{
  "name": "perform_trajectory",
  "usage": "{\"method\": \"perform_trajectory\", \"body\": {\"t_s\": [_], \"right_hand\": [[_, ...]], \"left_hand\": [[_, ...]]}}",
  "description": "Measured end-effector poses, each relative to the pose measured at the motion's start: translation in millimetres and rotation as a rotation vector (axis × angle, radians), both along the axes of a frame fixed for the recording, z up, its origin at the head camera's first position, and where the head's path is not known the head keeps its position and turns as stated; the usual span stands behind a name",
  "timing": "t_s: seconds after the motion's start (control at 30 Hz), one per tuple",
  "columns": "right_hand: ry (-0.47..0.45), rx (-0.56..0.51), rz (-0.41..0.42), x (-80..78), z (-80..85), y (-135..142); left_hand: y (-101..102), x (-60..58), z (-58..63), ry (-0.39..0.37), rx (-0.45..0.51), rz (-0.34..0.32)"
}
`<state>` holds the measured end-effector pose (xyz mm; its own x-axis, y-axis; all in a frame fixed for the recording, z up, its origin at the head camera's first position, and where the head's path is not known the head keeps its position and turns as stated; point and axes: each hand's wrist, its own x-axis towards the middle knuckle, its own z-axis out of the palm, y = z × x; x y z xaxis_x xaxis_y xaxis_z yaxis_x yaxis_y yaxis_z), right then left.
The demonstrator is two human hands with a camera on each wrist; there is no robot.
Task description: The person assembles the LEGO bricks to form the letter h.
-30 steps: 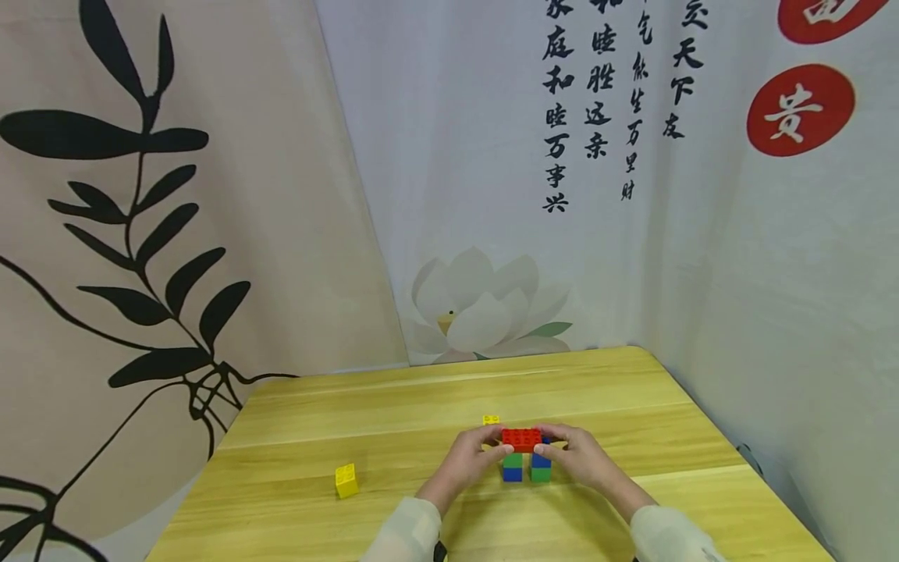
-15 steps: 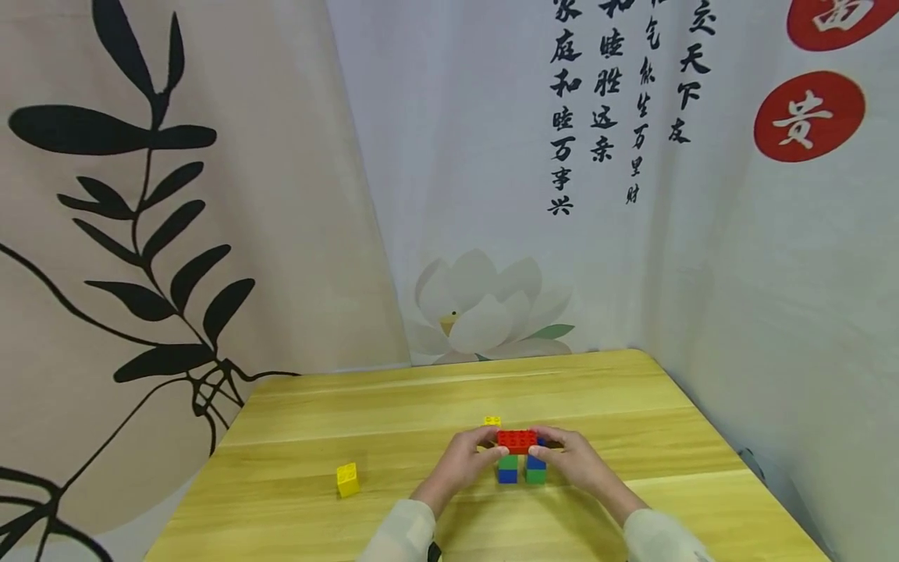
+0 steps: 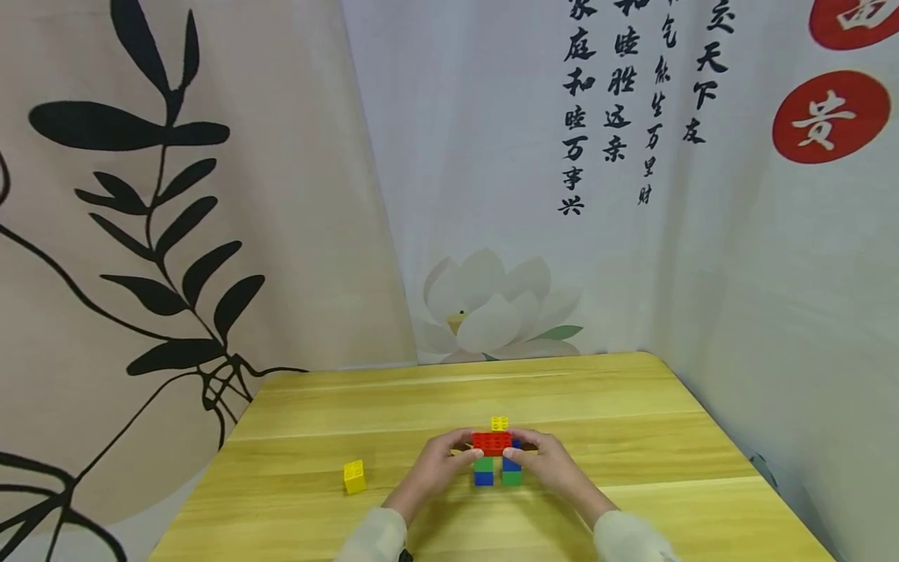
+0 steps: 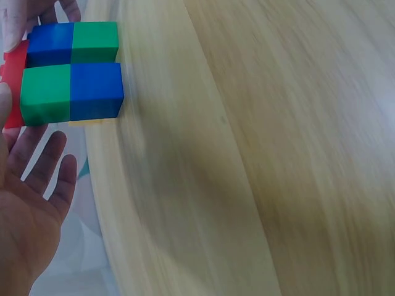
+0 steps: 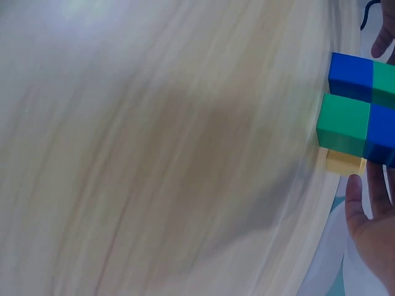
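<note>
A red brick point(image 3: 492, 444) lies across the tops of two short columns. Its left column is a green brick point(image 3: 483, 464) over a blue brick point(image 3: 483, 479); the right one is blue point(image 3: 511, 464) over green point(image 3: 511, 478). My left hand point(image 3: 437, 465) pinches the red brick's left end between thumb and fingers, and my right hand point(image 3: 552, 464) pinches its right end. In the left wrist view, the left hand's point(image 4: 31, 222) other fingers extend beside the columns. The right wrist view shows the column bottoms, with the right hand point(image 5: 376, 240) alongside.
One yellow brick point(image 3: 499, 423) stands just behind the columns. Another yellow brick point(image 3: 354, 477) sits farther left on the wooden table point(image 3: 295, 437). A printed curtain point(image 3: 316, 195) hangs behind the table's far edge.
Both hands and the brick structure between them have shifted left across the table. The yellow brick behind now shows more fully. Both hands keep their pinch on the red brick.
</note>
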<state>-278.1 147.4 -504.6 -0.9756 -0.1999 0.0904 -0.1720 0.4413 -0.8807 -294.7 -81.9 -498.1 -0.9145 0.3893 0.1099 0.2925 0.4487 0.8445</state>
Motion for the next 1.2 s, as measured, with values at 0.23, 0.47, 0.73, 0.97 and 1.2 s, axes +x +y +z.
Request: {"method": "perform_trajectory", "body": {"t_s": [0.23,0.47,0.73,0.97,1.2], "right_hand": [[0.013,0.004,0.032,-0.9,0.0,-21],[0.009,-0.003,0.039,0.8,-0.2,-32],[-0.007,-0.009,0.032,2.4,0.2,-36],[-0.014,-0.019,0.026,2.6,0.6,-35],[-0.05,-0.069,0.012,2.8,0.1,-36]], "left_hand": [[-21,1.6,-1.2,0.016,0.001,0.01],[-31,0.8,-5.0,0.009,0.016,0.023],[-34,1.0,-5.4,-0.002,0.026,0.027],[-34,0.7,-2.6,-0.01,0.003,0.024],[-36,1.1,-0.9,-0.029,-0.007,0.02]]}}
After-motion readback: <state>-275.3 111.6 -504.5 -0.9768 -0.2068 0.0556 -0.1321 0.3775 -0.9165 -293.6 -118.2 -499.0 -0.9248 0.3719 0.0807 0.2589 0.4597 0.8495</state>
